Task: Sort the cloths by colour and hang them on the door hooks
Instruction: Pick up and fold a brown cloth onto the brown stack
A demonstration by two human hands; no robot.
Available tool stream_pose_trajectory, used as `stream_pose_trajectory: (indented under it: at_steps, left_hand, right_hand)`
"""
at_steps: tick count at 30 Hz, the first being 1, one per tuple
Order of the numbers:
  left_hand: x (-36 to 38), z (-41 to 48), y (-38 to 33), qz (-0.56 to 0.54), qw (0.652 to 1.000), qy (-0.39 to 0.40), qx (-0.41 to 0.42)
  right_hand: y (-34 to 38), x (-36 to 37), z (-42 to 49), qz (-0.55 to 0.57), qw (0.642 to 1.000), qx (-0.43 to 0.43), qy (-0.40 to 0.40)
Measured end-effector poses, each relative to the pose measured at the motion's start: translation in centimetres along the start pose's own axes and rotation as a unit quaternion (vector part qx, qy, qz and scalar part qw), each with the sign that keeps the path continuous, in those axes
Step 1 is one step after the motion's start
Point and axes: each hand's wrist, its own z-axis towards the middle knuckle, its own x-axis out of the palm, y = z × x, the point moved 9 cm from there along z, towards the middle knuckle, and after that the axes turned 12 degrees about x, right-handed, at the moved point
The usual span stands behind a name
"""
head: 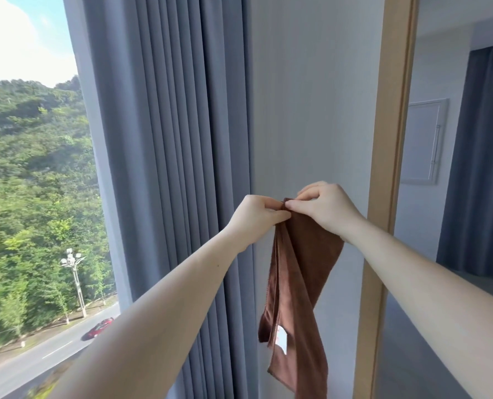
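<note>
A brown cloth [299, 283] hangs down in long folds in front of a pale wall panel [311, 96], with a small white label near its lower end. My left hand [253, 217] pinches its top corner from the left. My right hand [325, 208] pinches the same top edge from the right, and the fingertips of both hands meet there. Any hook behind the fingers is hidden. No other cloths are in view.
Grey-blue pleated curtains [167, 168] hang just left of the cloth. Further left, a window [32, 182] looks out on trees and a road. A light wooden door frame [389, 139] stands to the right, with another room and a white wall panel [423, 142] beyond it.
</note>
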Motion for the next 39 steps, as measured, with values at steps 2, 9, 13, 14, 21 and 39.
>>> stream_pose_trajectory:
  at_steps: [2,9,13,14,21,39]
  left_hand:
    - [0.2,-0.1,0.3,-0.018,1.0,0.004,-0.012]
    - [-1.7,-0.4,0.6,-0.076,0.996,-0.046,-0.017]
    - [-3.5,-0.5,1.1,-0.096,0.993,-0.062,-0.018]
    - [-4.0,-0.5,1.4,-0.094,0.993,-0.065,-0.02]
    - [-6.1,-2.0,4.9,-0.065,0.995,-0.056,-0.041]
    - [-6.1,-3.1,6.3,-0.244,0.959,-0.134,-0.059]
  right_hand:
    - [0.0,0.1,-0.2,-0.015,1.0,-0.004,0.01]
    - [-5.3,1.4,-1.4,-0.062,0.966,0.109,0.225]
    - [-8.5,2.2,-1.6,-0.148,0.944,0.146,0.258]
    - [-8.8,2.3,-1.5,-0.168,0.941,0.145,0.256]
    - [-6.1,2.3,-0.2,-0.32,0.932,0.052,0.159]
    - [-3.4,-0.9,0.8,-0.047,0.997,0.009,0.057]
